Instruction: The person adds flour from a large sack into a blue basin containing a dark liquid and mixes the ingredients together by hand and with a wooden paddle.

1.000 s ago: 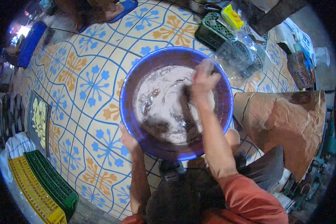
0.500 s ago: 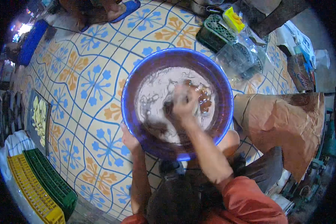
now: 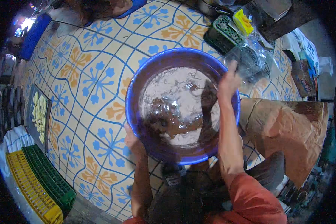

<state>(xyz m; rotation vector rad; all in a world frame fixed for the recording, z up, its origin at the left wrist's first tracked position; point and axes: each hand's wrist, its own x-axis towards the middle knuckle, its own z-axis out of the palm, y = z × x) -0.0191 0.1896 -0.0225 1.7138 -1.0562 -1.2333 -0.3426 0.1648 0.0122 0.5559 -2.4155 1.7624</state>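
Observation:
A round blue basin (image 3: pixel 136 80) sits in front of me, tilted slightly toward my body. In it lies a pale pinkish-white powder (image 3: pixel 158 84), with a glossy brown liquid (image 3: pixel 190 127) pooled through the middle and lower part. My left hand (image 3: pixel 135 143) holds the basin's outer left side, its fingers partly hidden by the wall. Over the right rim is my right hand (image 3: pixel 229 84), smeared by motion, one finger pointing up and away; whether it grips the rim cannot be made out.
At right lies a large brown paper sack (image 3: pixel 283 130). Beyond the basin are a dark green crate (image 3: pixel 226 31), clear plastic bags (image 3: pixel 250 59) and a yellow packet (image 3: pixel 243 22). On the left are a tray of pale pieces (image 3: pixel 40 115) and yellow (image 3: pixel 33 186) and green (image 3: pixel 48 175) crates.
My right hand has left the mixture and moved to the basin's right rim. More brown liquid shows at the middle. The basin sits slightly farther right in view; my left hand stays at its side.

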